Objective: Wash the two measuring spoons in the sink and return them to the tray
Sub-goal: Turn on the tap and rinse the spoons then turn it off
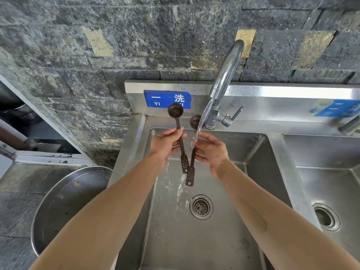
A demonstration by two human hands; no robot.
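each hand pinches a spoon by its stem, left hand (165, 142) and left spoon (179, 133), right hand (211, 150) and right spoon (192, 152), bowls up so tap (226, 75) water rinses them over the sink (214, 240).

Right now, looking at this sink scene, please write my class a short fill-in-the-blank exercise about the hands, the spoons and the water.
1. Each of the hands, left hand and right hand, holds one dark brown long-handled measuring spoon, bowls pointing ____.
2. Water from the curved steel tap strikes the spoon in the ____ hand.
3. The round strainer drain lies in the steel sink basin ____ the spoons.

Missing words: up; right; below
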